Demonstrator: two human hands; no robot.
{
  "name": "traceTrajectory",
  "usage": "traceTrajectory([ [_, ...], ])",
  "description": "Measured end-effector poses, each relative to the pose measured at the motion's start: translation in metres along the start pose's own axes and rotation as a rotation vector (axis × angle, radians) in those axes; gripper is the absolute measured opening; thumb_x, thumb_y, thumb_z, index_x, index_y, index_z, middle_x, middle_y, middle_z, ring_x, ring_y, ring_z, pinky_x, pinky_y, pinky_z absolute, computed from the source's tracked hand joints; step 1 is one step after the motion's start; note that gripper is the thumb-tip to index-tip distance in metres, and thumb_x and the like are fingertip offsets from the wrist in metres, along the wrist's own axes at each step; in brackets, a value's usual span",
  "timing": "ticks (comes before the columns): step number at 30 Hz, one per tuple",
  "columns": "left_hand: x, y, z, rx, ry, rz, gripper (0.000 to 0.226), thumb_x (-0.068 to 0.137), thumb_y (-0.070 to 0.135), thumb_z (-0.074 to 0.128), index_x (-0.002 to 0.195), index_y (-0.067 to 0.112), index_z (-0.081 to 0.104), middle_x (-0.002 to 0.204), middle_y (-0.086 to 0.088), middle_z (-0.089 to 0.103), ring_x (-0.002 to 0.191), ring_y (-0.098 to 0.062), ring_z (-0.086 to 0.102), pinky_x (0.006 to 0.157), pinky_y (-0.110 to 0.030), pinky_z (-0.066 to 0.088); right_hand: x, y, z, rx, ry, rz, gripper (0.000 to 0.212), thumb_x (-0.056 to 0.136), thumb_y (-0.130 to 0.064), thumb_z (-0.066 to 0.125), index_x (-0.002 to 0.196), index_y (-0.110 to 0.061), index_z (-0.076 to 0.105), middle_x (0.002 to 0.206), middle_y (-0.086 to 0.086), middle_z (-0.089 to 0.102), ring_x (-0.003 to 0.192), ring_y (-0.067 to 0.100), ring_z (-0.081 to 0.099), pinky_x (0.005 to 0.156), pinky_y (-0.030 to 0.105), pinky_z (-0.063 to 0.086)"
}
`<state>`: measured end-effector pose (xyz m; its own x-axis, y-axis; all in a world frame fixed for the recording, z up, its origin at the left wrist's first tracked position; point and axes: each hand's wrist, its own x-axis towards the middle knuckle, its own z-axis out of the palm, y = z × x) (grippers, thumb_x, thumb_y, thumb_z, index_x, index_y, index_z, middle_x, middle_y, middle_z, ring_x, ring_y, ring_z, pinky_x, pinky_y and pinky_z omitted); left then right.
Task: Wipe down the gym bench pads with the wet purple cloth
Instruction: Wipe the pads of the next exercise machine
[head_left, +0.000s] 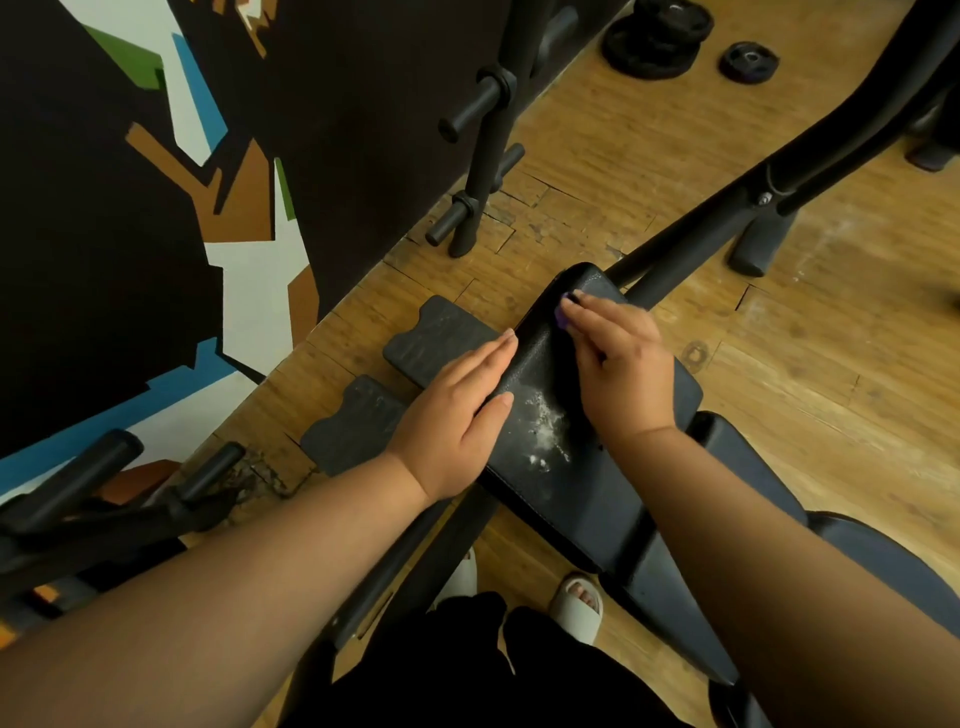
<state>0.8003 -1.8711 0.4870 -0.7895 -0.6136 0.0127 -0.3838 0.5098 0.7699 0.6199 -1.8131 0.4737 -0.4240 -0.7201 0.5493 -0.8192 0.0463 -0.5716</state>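
Slippage is the nearest worry. Pale sandals (577, 603) stand right at the near end of the seat pad (587, 483), and a dripping cloth could wet the wood floor (779, 364) beside them and make the footing slick.

On the seat pad a white powdery patch (545, 423) lies between the two hands. A damp pass would probably smear it into paste rather than lift it, unless a fresh face of cloth meets it.

The left hand (457, 410) lies flat along the seat pad's left edge, fingers straight and pressed together, holding nothing. Leaning too far outward, it could slide off the rounded rim.

The right hand (621, 364) lies toward the seat pad's far end, fingers extended and close together, pressing the purple cloth (562, 318) down. Only a sliver of cloth shows by the fingertips, so it may be bunched under the palm and skip strips of the vinyl.

The seat pad is dark, pebbled and faintly shiny. A second pad (763, 457) adjoins it on the right. Two dusty foam blocks (447, 332) lie on the floor just left of it. Beyond its far end a black frame tube (717, 228) runs away over scuffed, cracked planks. Weight plates (654, 47) lie well beyond that, and a painted wall (104, 208) stands off to the left.
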Motion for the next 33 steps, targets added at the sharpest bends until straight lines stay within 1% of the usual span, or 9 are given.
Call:
traceTrajectory([
  [4,-0.002,-0.002,0.0,-0.07,0.023,0.003,0.06,0.094,0.039,0.027,0.149,0.015,0.031,0.153,0.009,0.03,0.142,0.0,0.024,0.116,-0.017,0.019,-0.035,-0.026,0.001,0.038,-0.07,-0.07,0.023,0.091,-0.012,0.06,0.11,-0.007,0.072,0.115,0.009,0.069,0.104,0.021,0.06,0.095,0.029,0.045],
  [7,-0.003,-0.004,0.0,-0.088,0.014,0.016,0.057,0.096,0.034,0.028,0.149,0.015,0.03,0.153,0.009,0.03,0.142,0.001,0.024,0.116,-0.017,0.02,-0.027,-0.015,-0.004,0.036,-0.116,-0.145,0.021,0.09,-0.009,0.063,0.109,-0.007,0.072,0.114,0.009,0.069,0.102,0.021,0.062,0.093,0.029,0.046],
  [10,-0.005,-0.006,-0.002,-0.099,-0.01,0.026,0.053,0.098,0.026,0.03,0.15,0.015,0.028,0.155,0.008,0.028,0.143,0.003,0.022,0.116,-0.015,0.017,-0.005,-0.005,0.0,-0.014,0.013,0.066,0.02,0.088,-0.008,0.066,0.107,-0.008,0.073,0.111,0.007,0.071,0.102,0.024,0.064,0.094,0.033,0.048],
  [12,-0.005,-0.006,-0.002,-0.108,-0.019,0.023,0.052,0.098,0.021,0.031,0.15,0.017,0.027,0.156,0.008,0.027,0.142,0.005,0.021,0.116,-0.014,0.017,-0.01,-0.016,0.003,-0.016,0.03,0.12,0.021,0.089,-0.01,0.066,0.109,-0.009,0.073,0.113,0.006,0.07,0.104,0.022,0.062,0.096,0.027,0.044],
  [16,-0.013,-0.014,-0.003,-0.166,0.005,0.01,0.048,0.099,0.022,0.033,0.147,0.022,0.028,0.154,0.007,0.032,0.141,0.004,0.026,0.115,-0.016,0.021,-0.046,-0.037,-0.003,0.098,-0.153,-0.139,0.022,0.09,-0.008,0.063,0.11,-0.007,0.072,0.116,0.008,0.068,0.104,0.019,0.06,0.095,0.025,0.043],
  [18,-0.018,-0.018,-0.004,-0.154,0.007,0.023,0.049,0.099,0.03,0.031,0.147,0.02,0.029,0.154,0.006,0.034,0.141,0.004,0.027,0.114,-0.014,0.022,-0.037,-0.028,-0.007,0.102,-0.172,-0.165,0.021,0.09,-0.008,0.064,0.109,-0.008,0.072,0.115,0.007,0.068,0.104,0.02,0.061,0.094,0.028,0.046],
  [23,-0.019,-0.022,-0.008,-0.114,-0.018,0.049,0.051,0.098,0.035,0.028,0.147,0.022,0.026,0.153,0.007,0.034,0.141,0.003,0.027,0.114,-0.015,0.023,-0.024,-0.023,0.001,0.048,-0.024,0.065,0.02,0.089,-0.009,0.066,0.108,-0.01,0.073,0.114,0.005,0.069,0.105,0.02,0.062,0.096,0.028,0.045],
  [28,-0.018,-0.022,-0.008,-0.134,-0.022,0.035,0.051,0.098,0.036,0.028,0.147,0.024,0.025,0.153,0.008,0.034,0.141,0.003,0.028,0.115,-0.017,0.024,-0.049,-0.036,-0.007,0.137,-0.196,-0.184,0.021,0.09,-0.008,0.065,0.11,-0.008,0.072,0.116,0.007,0.068,0.106,0.017,0.059,0.096,0.025,0.044],
  [33,-0.018,-0.022,-0.009,-0.124,-0.031,0.043,0.051,0.098,0.036,0.027,0.147,0.024,0.024,0.153,0.008,0.034,0.141,0.003,0.027,0.115,-0.017,0.022,-0.028,-0.03,0.0,0.09,-0.03,0.075,0.019,0.09,-0.012,0.064,0.107,-0.012,0.073,0.113,0.002,0.069,0.108,0.013,0.06,0.099,0.019,0.042],
])
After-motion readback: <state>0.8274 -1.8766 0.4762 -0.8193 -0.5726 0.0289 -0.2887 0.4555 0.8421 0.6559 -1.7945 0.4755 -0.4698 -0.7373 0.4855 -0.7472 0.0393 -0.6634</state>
